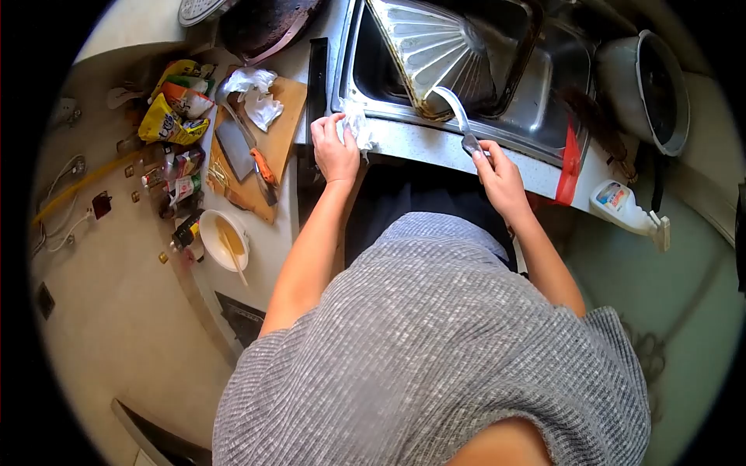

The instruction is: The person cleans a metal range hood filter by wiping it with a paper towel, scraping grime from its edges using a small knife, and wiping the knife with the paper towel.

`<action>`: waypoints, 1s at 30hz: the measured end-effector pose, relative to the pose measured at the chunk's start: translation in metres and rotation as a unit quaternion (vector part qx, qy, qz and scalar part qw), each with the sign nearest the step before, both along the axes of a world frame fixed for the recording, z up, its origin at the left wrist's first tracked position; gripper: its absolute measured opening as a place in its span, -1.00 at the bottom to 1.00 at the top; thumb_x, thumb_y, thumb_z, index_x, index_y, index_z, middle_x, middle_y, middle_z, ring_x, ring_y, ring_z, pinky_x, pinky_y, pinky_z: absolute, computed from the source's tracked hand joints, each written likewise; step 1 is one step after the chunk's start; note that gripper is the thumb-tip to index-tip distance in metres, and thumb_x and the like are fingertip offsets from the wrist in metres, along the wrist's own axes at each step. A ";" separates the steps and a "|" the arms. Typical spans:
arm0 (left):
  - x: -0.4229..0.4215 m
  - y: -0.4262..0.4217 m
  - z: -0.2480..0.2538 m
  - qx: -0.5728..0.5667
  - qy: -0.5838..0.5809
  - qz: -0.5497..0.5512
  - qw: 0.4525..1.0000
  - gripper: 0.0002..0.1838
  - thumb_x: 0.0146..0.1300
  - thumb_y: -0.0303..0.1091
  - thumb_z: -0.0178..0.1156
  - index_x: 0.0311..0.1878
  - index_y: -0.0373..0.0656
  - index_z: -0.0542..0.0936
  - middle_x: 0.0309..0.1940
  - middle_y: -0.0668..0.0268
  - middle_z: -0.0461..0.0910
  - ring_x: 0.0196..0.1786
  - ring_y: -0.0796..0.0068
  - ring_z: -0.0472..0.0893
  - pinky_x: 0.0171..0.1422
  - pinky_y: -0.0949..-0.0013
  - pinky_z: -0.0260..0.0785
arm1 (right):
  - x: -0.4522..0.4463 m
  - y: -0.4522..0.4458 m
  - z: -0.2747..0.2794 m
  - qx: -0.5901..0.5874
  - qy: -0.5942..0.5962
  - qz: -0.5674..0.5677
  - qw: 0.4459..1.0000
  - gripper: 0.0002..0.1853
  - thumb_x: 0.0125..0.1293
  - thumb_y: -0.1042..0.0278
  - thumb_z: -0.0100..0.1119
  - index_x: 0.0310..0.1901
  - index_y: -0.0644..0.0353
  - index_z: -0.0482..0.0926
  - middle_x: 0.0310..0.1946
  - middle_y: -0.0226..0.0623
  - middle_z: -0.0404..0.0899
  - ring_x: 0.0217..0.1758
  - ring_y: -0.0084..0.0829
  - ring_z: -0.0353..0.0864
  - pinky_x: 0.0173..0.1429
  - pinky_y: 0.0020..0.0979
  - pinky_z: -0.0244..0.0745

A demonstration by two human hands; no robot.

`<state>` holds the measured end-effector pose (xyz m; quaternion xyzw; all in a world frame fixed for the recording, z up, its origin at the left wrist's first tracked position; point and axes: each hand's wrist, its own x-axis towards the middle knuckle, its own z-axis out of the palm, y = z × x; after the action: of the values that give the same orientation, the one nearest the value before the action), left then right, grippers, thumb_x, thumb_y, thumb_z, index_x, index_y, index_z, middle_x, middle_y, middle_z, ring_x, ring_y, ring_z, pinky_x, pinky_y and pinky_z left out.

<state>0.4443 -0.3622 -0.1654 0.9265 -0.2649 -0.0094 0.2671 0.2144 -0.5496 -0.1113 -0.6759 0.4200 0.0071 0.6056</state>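
My right hand (pixel 499 179) is closed round the dark handle of a tool with a curved, pale blade-like strip (pixel 453 102). Its far end reaches the corner of a grimy metal tray with radiating ridges (pixel 429 46), which leans across the sink (pixel 548 66). At the counter's front edge, my left hand (pixel 336 151) has its fingers curled at a crumpled white tissue (pixel 357 128). Thumb and fingertips touch the tissue's left side, and part of the grip is hidden.
Left, a wooden cutting board (pixel 287 97) bears a cleaver (pixel 235 146), an orange-handled knife (pixel 263 165) and white crumpled plastic (pixel 264 109). Nearby are a bowl (pixel 211 225) and seasoning packets (pixel 175 116). Right are a spray bottle (pixel 625 206), red strip (pixel 569 167) and large pot (pixel 622 93).
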 end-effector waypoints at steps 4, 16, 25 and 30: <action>-0.019 -0.011 0.016 -0.001 0.094 0.039 0.995 -0.68 0.08 -0.45 0.23 -0.05 -0.14 0.52 -0.05 0.18 0.37 0.01 0.15 0.45 0.16 0.22 0.30 | -0.007 -0.017 -0.012 -0.031 0.010 0.039 0.999 -0.71 0.33 0.18 0.07 -0.06 0.22 0.50 -0.56 -0.25 0.52 -0.52 -0.40 0.49 -0.39 -0.34 0.34; -0.046 -0.031 0.025 -0.053 0.170 0.024 0.984 -0.79 0.17 -0.34 0.28 -0.16 -0.23 0.67 -0.37 0.35 0.52 -0.37 0.63 0.47 -0.23 0.56 0.35 | -0.014 -0.024 -0.017 -0.031 -0.013 0.091 0.995 -0.64 0.15 0.29 0.20 -0.02 0.20 0.49 -0.55 -0.13 0.56 -0.50 -0.25 0.57 -0.32 -0.31 0.43; -0.038 -0.075 0.017 -0.027 0.253 0.040 0.966 -0.72 0.09 -0.21 0.32 -0.26 -0.25 0.71 -0.52 0.27 0.65 -0.44 0.52 0.61 -0.26 0.41 0.42 | -0.023 -0.014 -0.024 -0.092 -0.057 0.087 0.990 -0.69 0.16 0.30 0.19 -0.06 0.17 0.53 -0.60 -0.12 0.54 -0.55 -0.19 0.57 -0.40 -0.28 0.40; -0.039 -0.085 0.012 -0.025 0.245 0.032 0.969 -0.74 0.07 -0.24 0.33 -0.28 -0.25 0.71 -0.53 0.23 0.66 -0.45 0.47 0.63 -0.26 0.38 0.44 | -0.020 -0.007 -0.029 -0.076 -0.087 0.052 0.992 -0.69 0.17 0.29 0.18 -0.06 0.19 0.56 -0.58 -0.11 0.55 -0.56 -0.22 0.56 -0.40 -0.31 0.39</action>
<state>0.4057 -0.4477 -0.1536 0.8971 -0.1617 -0.2206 0.3470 0.1944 -0.5570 -0.1407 -0.7392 0.3291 -0.0524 0.5852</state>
